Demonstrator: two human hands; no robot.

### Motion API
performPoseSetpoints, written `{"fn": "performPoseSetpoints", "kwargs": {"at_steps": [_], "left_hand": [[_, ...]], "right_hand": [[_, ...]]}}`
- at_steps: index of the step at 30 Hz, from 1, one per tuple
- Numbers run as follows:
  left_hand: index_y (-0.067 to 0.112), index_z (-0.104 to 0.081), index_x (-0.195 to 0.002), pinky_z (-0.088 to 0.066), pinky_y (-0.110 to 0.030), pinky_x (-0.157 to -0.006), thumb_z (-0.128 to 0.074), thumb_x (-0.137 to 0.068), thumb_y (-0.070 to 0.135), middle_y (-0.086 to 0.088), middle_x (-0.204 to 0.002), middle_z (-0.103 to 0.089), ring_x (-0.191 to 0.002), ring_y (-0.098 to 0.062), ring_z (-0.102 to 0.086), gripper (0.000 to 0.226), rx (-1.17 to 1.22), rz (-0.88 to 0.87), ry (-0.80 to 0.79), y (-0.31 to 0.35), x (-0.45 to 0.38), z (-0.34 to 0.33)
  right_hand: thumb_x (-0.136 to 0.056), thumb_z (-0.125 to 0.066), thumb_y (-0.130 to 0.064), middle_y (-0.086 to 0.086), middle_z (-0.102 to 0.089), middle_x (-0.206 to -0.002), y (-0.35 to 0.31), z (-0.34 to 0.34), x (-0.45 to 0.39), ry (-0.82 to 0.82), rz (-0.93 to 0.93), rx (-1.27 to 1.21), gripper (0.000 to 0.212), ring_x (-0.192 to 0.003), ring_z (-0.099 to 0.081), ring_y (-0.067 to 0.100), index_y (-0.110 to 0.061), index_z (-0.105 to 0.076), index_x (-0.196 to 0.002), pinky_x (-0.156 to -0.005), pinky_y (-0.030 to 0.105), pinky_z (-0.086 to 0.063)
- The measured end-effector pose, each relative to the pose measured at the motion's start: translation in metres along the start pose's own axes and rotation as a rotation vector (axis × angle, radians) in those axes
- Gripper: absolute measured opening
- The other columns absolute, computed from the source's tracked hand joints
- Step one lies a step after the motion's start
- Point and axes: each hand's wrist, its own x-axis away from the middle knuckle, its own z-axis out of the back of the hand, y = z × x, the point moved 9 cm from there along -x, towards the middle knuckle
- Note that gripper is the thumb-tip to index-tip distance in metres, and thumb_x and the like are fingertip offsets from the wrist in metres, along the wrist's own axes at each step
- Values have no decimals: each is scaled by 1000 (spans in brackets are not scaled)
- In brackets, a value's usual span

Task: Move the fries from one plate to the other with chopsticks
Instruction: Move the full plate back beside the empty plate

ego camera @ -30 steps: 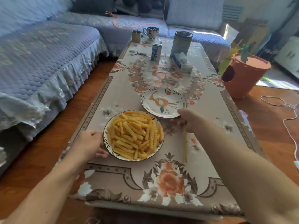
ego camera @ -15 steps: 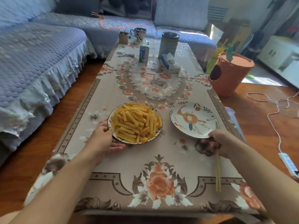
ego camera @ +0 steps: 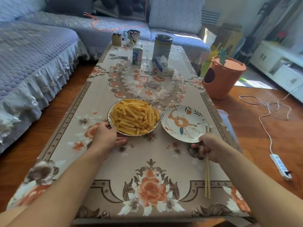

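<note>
1. Fries (ego camera: 133, 116): crinkle-cut, heaped on the left plate (ego camera: 110, 117) at mid-table; none yet on the other plate. Judged light, fairly stiff, ridged enough for grip, prone to snapping if squeezed hard. Best pinched across the middle, topmost pieces first.
2. Empty plate (ego camera: 199, 117): patterned, set just right of the full one, rims near or touching. Judged hard and breakable.
3. Chopsticks (ego camera: 207, 176): paired, side by side, long ends trailing back toward the table edge, short ends showing above the fist. Not yet set for picking.
4. Right hand (ego camera: 209, 147): curled round the chopsticks, also at the near rim of the empty plate.
5. Left hand (ego camera: 105, 136): fingers fairly straight, resting against the near-left rim of the full plate; holding nothing else.
</note>
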Motion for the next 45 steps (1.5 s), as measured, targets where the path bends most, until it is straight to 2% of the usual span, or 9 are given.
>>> {"fn": "performPoseSetpoints", "kwargs": {"at_steps": [10,26,30,33,35,37,39,42,45], "left_hand": [[9,-41,-141,-60,-28,-53,-46,-106,12,-19,-124,-64,-72,-29,-77,36,49,-37,61,-2,-6,5],[6,-45,-139,-61,-33,-54,-37,-109,19,-24,-105,-72,-76,-35,-77,34,134,84,-21,-10,-3,-4],[11,-37,-148,-62,-40,-59,-44,-106,21,-24,-98,-70,-74,-35,-75,43,-39,30,69,-5,9,21],[17,-55,-127,-61,-46,-67,-46,-101,19,-9,-87,-70,-69,-27,-70,28,-369,-241,195,22,35,43],[23,-60,-117,-58,-46,-80,-48,-99,20,4,-91,-70,-82,-24,-68,22,-686,-463,255,37,59,47],[23,-61,-115,-53,-46,-86,-50,-98,19,2,-110,-66,-97,-27,-63,21,-895,-644,254,36,77,44],[22,-60,-112,-53,-47,-82,-51,-97,20,-3,-112,-64,-100,-30,-60,18,-1025,-726,198,22,85,39],[18,-60,-120,-51,-42,-86,-51,-97,23,-5,-115,-59,-105,-26,-55,25,-1287,-748,139,-9,91,30],[16,-54,-134,-50,-43,-97,-49,-99,23,-8,-127,-54,-117,-27,-50,36,-1374,-750,136,-28,99,27]], "right_hand": [[-104,-33,-7,14,-65,-60,-10,-13,-5,-4,-48,21,25,-45,-31,9,-8,-58,-106,-31,16,-29],[-110,-41,-19,15,-65,-69,-8,-2,7,-16,-30,-38,20,-34,-36,7,-7,-56,-110,-30,15,-27],[-111,-37,-26,7,-53,-55,-10,-1,44,-101,-3,-98,40,-32,-33,5,1,-59,-92,-31,15,-33],[-108,-35,-26,12,-59,-61,-54,-4,85,-194,282,-280,48,-50,-54,17,4,-68,-91,-59,35,-62],[-105,-38,-35,14,-68,-71,-89,10,120,9,695,-105,55,-68,-62,23,-9,-78,-76,-80,48,-59],[-105,-41,-38,9,-65,-75,-101,5,173,215,1221,155,52,-70,-58,23,-16,-76,-73,-72,40,-50],[-105,-49,-34,5,-58,-84,-65,-35,207,120,1572,473,41,-68,-55,18,-9,-73,-84,-63,29,-49],[-88,-76,-23,5,-60,-94,21,-95,203,60,1798,1191,14,-79,-59,17,-10,-71,-91,-66,27,-58],[-55,-89,-4,8,-63,-98,54,-117,178,38,1674,1425,45,-90,-59,21,-6,-73,-98,-75,30,-60]]}}
